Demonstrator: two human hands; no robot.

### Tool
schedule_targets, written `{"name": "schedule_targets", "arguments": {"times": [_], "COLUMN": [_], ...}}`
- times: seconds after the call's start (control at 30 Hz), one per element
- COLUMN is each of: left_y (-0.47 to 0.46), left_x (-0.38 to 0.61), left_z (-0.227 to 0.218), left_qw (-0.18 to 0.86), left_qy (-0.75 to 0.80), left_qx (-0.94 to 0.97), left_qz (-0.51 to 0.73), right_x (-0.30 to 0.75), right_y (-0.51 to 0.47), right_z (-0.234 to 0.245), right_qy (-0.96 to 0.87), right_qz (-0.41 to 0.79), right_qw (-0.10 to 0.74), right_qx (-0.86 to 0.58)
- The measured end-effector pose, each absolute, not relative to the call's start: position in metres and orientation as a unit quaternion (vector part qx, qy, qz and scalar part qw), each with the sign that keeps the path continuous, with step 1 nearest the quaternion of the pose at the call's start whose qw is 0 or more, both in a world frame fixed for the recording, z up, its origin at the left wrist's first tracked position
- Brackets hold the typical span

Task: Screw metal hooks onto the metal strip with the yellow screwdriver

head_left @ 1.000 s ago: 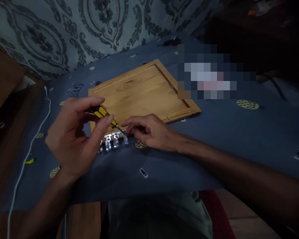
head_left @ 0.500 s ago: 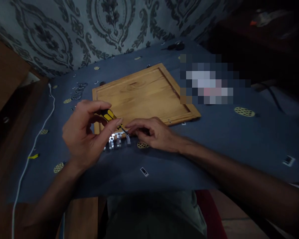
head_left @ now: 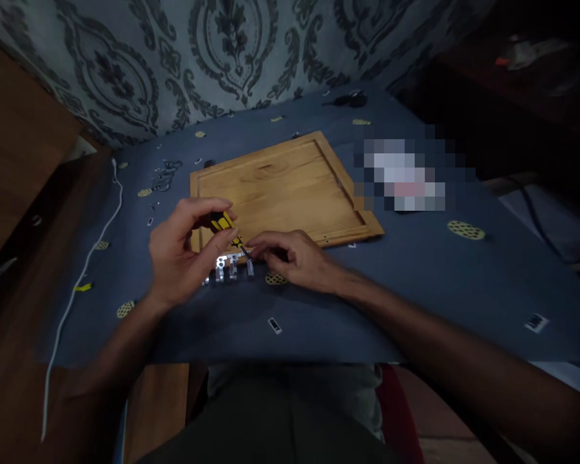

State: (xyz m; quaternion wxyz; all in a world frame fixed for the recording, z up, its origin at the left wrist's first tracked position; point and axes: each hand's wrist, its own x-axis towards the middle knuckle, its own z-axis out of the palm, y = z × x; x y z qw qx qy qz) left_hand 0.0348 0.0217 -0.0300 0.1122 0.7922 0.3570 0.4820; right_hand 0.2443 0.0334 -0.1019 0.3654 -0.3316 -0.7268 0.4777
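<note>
My left hand (head_left: 176,254) grips the yellow and black handle of a screwdriver (head_left: 226,225) between thumb and fingers. Its shaft slants down to the right, toward the near edge of a framed wooden board (head_left: 285,187). At that edge sits a shiny metal hook rack (head_left: 233,266) with several hooks pointing toward me. My right hand (head_left: 299,261) rests by the board's edge, thumb and fingertips drawn together at the screwdriver's tip. Whatever those fingertips pinch is too small and hidden to make out.
A dark patterned cloth (head_left: 348,335) covers the table. Behind the board lies a dark tool (head_left: 350,99), and small metal pieces (head_left: 167,175) lie to its left. A white cable (head_left: 84,270) runs down the left side. Something pixelated stands at the right.
The view has shifted slightly, so the board and left hand appear further right. My left hand still grips the screwdriver, and the right fingertips stay at its tip.
</note>
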Motion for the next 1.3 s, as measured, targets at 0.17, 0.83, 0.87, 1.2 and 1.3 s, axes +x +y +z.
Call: {"name": "schedule_targets", "arguments": {"times": [0.17,0.83,0.87,1.2,1.3], "left_y": [0.026,0.029,0.028,0.019,0.019], "left_x": [0.042,0.049,0.048,0.048,0.048], "left_z": [-0.016,-0.051,-0.051,-0.042,-0.042], "left_qw": [0.092,0.035,0.032,-0.015,-0.014], "left_qy": [0.355,0.401,0.395,0.384,0.387], "left_qx": [0.751,0.717,0.72,0.707,0.708], "left_qz": [0.55,0.569,0.57,0.594,0.591], "right_x": [0.243,0.235,0.236,0.24,0.24], "right_y": [0.037,0.029,0.029,0.03,0.031], "right_z": [-0.106,-0.117,-0.118,-0.115,-0.115], "right_qy": [-0.67,-0.72,-0.723,-0.771,-0.779], "right_qz": [0.524,0.411,0.398,0.337,0.332], "right_qw": [0.403,0.438,0.445,0.429,0.421], "right_qx": [-0.337,-0.348,-0.348,-0.329,-0.325]}}
